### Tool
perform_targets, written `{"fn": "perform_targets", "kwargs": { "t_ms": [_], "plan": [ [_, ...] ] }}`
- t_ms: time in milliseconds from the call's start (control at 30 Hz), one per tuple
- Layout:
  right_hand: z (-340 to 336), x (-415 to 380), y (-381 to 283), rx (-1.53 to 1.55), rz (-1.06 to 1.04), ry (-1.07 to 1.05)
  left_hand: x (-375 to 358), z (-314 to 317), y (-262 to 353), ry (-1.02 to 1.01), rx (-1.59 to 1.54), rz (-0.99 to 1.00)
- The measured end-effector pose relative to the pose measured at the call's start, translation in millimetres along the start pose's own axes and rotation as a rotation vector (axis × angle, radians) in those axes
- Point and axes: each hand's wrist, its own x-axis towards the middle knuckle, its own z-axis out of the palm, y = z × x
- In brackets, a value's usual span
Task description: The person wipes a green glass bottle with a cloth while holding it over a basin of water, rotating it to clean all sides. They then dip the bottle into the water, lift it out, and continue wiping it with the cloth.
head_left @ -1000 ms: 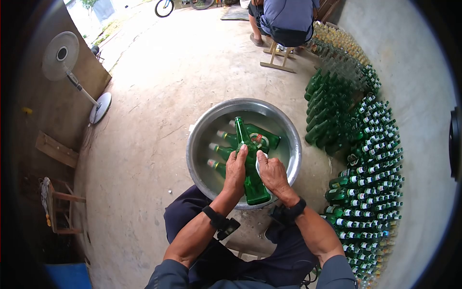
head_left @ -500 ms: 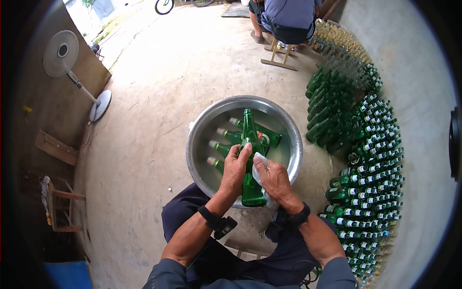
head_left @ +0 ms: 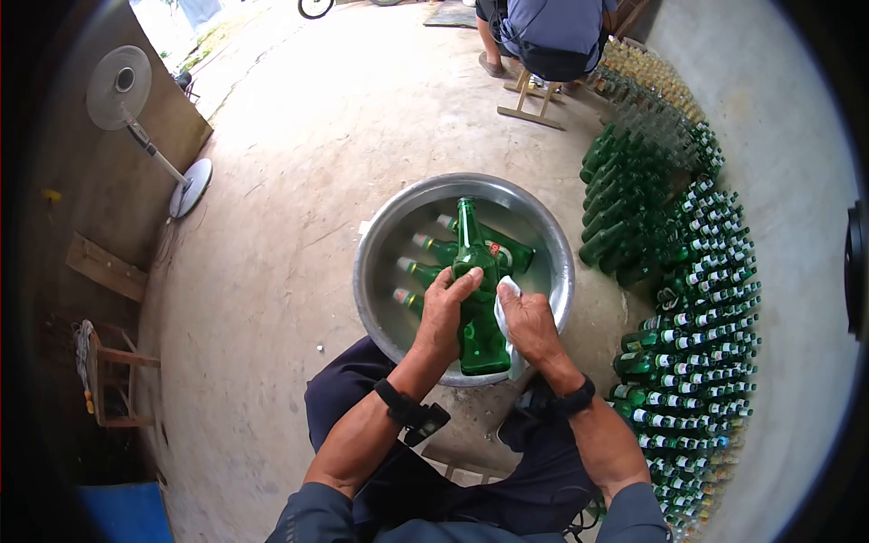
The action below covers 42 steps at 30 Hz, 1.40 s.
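Note:
A green glass bottle (head_left: 484, 339) is held over a round metal basin (head_left: 373, 312), its neck pointing away from me. My left hand (head_left: 441, 312) is closed around the bottle's middle, thumb on top. In my right hand (head_left: 532, 328) is a white cloth (head_left: 503, 312), pinched against the bottle's right side. Cloudy water fills part of the basin. Several more green bottles (head_left: 421, 271) lie in it, with foil or labels at their necks; one bottle (head_left: 516, 253) behind the held one shows a red and white label.
Many green bottles (head_left: 692, 317) stand in rows along the right wall, beside a stack of unlabelled green bottles (head_left: 625, 195). A person (head_left: 554, 41) sits on a wooden stool (head_left: 534, 104) at the back. A standing fan (head_left: 122, 86) and a wooden stool (head_left: 127, 360) are on the left.
My right hand and the cloth have shifted slightly right, showing more of the bottle's lower body. The bottle's base has moved a little up and right in view, and the camera has shifted slightly.

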Motion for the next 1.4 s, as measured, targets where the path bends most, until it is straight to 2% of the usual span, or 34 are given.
{"fn": "perform_targets", "kwargs": {
  "t_ms": [133,200,267,300,467,533,567,667,700,800,900,1033,1133,1200,1233,1400],
  "plan": [
    [5,-14,-13,0.154,-0.056,-0.068,-1,-1,16,-0.025,-0.224,-0.044],
    [1,-11,-14,0.16,0.025,-0.082,0,-4,17,0.015,-0.224,-0.051],
    [-2,-3,-4,0.252,0.171,-0.027,3,-12,15,-0.089,-0.369,-0.138],
    [-6,-6,-17,0.337,0.248,-0.027,-10,6,31,-0.058,-0.379,-0.178],
    [-21,-12,-21,0.36,0.19,-0.097,2,-10,21,-0.052,-0.332,-0.111],
    [-26,-17,-25,0.203,0.011,-0.183,3,-11,21,-0.049,-0.33,-0.096],
    [-29,-17,-25,0.267,0.088,-0.288,4,-11,22,-0.059,-0.342,-0.092],
    [-19,-25,-28,0.271,0.098,-0.396,6,-15,22,-0.065,-0.359,-0.094],
    [-22,-30,-34,0.175,-0.008,-0.444,6,-15,24,-0.063,-0.365,-0.102],
    [-24,-29,-34,0.174,-0.087,-0.457,1,-8,27,-0.031,-0.37,-0.116],
    [-21,-23,-30,0.187,-0.015,-0.509,1,-12,16,-0.016,-0.222,-0.062],
    [-14,-23,-23,0.146,-0.027,-0.455,-6,-7,12,0.054,-0.186,-0.043],
    [-9,-24,-28,0.108,-0.061,-0.344,-8,-4,15,0.071,-0.186,0.006],
    [-6,-21,-25,-0.025,-0.083,-0.252,-9,-4,16,0.086,-0.107,0.05],
    [-1,-18,-18,-0.01,-0.155,-0.184,-10,-4,15,0.087,-0.107,0.047],
    [8,0,3,-0.04,-0.075,-0.102,-6,-2,12,0.139,-0.057,0.053]
  ]
}}
